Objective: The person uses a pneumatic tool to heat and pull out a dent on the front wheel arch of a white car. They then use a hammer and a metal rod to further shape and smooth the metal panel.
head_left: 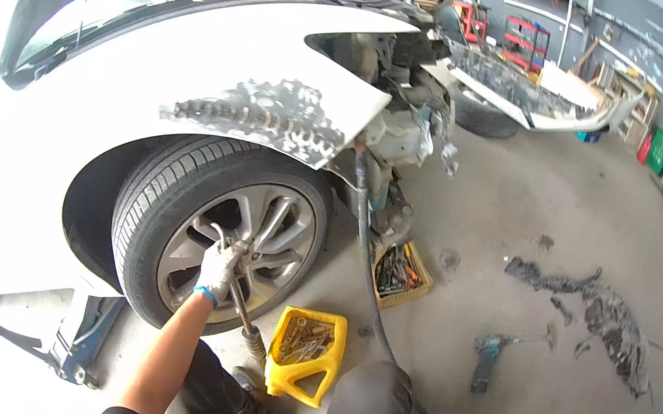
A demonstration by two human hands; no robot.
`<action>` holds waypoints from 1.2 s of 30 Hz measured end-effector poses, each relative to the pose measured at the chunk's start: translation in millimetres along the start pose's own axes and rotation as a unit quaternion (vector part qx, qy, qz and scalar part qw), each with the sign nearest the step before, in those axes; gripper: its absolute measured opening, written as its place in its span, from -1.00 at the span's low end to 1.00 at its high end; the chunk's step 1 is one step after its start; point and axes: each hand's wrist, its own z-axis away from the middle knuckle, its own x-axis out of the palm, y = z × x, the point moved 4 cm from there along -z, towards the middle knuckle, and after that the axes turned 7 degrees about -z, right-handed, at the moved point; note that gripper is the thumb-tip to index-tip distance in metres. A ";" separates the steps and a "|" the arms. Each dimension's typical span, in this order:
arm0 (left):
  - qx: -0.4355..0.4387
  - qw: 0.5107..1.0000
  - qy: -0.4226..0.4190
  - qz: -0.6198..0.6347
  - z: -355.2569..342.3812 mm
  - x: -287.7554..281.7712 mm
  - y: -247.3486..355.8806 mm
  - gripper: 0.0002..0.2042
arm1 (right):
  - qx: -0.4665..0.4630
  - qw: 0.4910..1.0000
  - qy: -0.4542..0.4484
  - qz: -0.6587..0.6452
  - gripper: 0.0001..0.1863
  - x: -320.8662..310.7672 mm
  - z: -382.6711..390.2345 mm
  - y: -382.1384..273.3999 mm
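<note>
Left hand (220, 267): white glove, fingers wrapped around a metal rod tool (241, 305). Right hand: out of my sight; its state cannot be told.

Position: the rod tool is in front of the car's front wheel (148, 215), its upper part overlapping the spokes to the eye. Whether metal touches rim I cannot tell.

Edges: on the upper side, the white fender (225, 55) arches over the tyre and ends in a pointed corner by the exposed front end. On the right, a dark hose (364, 248) bends down past the knee. A yellow cut-out container (311, 385) of metal pieces sits just beside the tool's lower end, a tool crate (413, 297) farther off.

Room: grey floor (439, 350) stretches between the hose and a teal power tool (487, 359). The tighter side is between wheel, container and the near leg.

Axis: long and straight, slanting from the wheel's hub area down and rightward; a pale curved end shows above the glove, the ribbed dark end points toward the floor.
</note>
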 end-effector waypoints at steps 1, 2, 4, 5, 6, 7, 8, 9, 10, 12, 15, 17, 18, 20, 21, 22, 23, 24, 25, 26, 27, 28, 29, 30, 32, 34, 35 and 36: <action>0.012 1.000 0.020 -0.019 10.3 -1.9 9.6 -0.79 | -0.026 0.999 -0.017 -0.027 -0.50 -3.5 7.3 -9.7; 0.019 0.999 0.012 -0.023 4.5 -5.9 4.3 -0.79 | -0.071 0.996 -0.026 -0.044 -0.49 -5.1 5.8 -27.1; -0.018 1.000 -0.008 -0.009 14.0 0.7 10.4 -0.79 | -0.146 0.989 -0.007 -0.019 -0.48 -15.6 0.6 -78.5; -0.008 1.000 -0.013 -0.020 14.6 -1.4 9.3 -0.78 | -0.191 0.980 0.030 0.043 -0.52 -20.5 -8.9 -120.3; -0.008 1.000 -0.020 -0.009 16.0 -0.2 7.0 -0.79 | -0.230 0.965 0.075 0.107 -0.55 -25.4 -17.4 -161.2; -0.006 1.000 -0.023 -0.001 16.6 -2.3 6.6 -0.80 | -0.203 0.978 0.031 0.041 -0.66 -12.8 -6.1 -235.1; -0.001 1.000 -0.030 0.011 17.2 1.1 8.6 -0.80 | -0.176 0.984 -0.008 -0.024 -0.77 -6.9 10.4 -296.9; 0.001 0.998 -0.052 0.029 20.8 19.2 14.2 -0.79 | -0.519 0.843 0.068 0.127 -0.86 -22.0 -18.7 -327.2; 0.004 0.998 -0.052 0.021 21.0 18.7 14.9 -0.79 | -0.413 0.910 -0.029 -0.026 -0.88 0.8 -22.5 -365.2; 0.010 0.999 -0.045 0.004 20.6 10.0 15.0 -0.79 | -0.300 0.913 -0.106 -0.256 -0.91 51.1 -8.6 -459.3; 0.003 0.999 -0.035 0.005 23.0 -4.8 19.2 -0.80 | -0.337 0.859 -0.198 -0.332 -0.80 124.0 49.4 -591.4; 0.004 0.999 -0.037 0.009 22.1 -4.1 20.8 -0.80 | -0.356 0.850 -0.202 -0.330 -0.75 148.2 69.7 -639.2; -0.010 0.999 -0.031 0.011 22.3 -8.6 18.9 -0.79 | -0.377 0.852 -0.189 -0.310 -0.73 161.0 76.3 -652.5; -0.012 1.000 -0.020 0.007 23.0 -13.3 17.0 -0.77 | -0.417 0.834 -0.171 -0.318 -0.80 180.3 84.1 -661.0; -0.008 1.000 -0.011 0.016 24.2 -12.6 17.2 -0.75 | -0.396 0.834 -0.191 -0.332 -0.82 185.7 79.3 -658.1; -0.005 1.000 -0.012 0.014 23.1 -16.5 14.9 -0.76 | -0.372 0.833 -0.215 -0.348 -0.84 194.6 72.8 -651.1; -0.009 1.000 -0.016 0.021 25.4 -16.0 18.4 -0.76 | -0.351 0.850 -0.205 -0.334 -0.84 198.2 60.3 -641.8; -0.014 0.999 -0.021 0.029 27.0 -15.6 22.1 -0.76 | -0.330 0.867 -0.193 -0.320 -0.84 199.3 44.5 -634.5; -0.018 0.999 -0.021 0.019 23.8 -17.5 16.8 -0.77 | -0.269 0.868 -0.215 -0.359 -0.83 201.6 26.3 -626.7; -0.024 0.999 -0.026 0.024 24.2 -13.0 15.0 -0.77 | -0.233 0.847 -0.242 -0.412 -0.82 197.4 14.1 -624.1; -0.030 0.999 -0.032 0.029 24.6 -7.1 13.8 -0.77 | -0.232 0.853 -0.229 -0.407 -0.82 189.2 3.6 -618.0; -0.029 0.998 -0.033 0.034 22.9 -4.6 17.1 -0.77 | -0.236 0.855 -0.221 -0.405 -0.82 184.0 3.1 -619.2; -0.033 0.998 -0.036 0.027 21.6 -1.5 15.7 -0.76 | -0.246 0.860 -0.207 -0.398 -0.82 178.2 3.0 -620.2; -0.022 0.999 -0.039 0.027 19.8 3.8 16.7 -0.77 | -0.256 0.864 -0.193 -0.389 -0.81 170.9 3.8 -621.7; -0.003 0.999 -0.042 0.019 19.3 11.3 19.2 -0.79 | -0.266 0.869 -0.176 -0.379 -0.81 167.2 0.5 -620.6; 0.006 0.999 -0.049 0.002 16.5 11.1 15.0 -0.76 | -0.271 0.872 -0.178 -0.368 -0.81 170.1 -10.8 -621.9; 0.014 0.998 -0.044 -0.035 21.9 2.1 21.9 -0.72 | -0.238 0.863 -0.200 -0.398 -0.79 180.2 -13.9 -618.5; 0.020 0.997 -0.035 -0.073 25.0 -4.3 28.6 -0.67 | -0.228 0.843 -0.236 -0.427 -0.77 187.0 -13.6 -616.0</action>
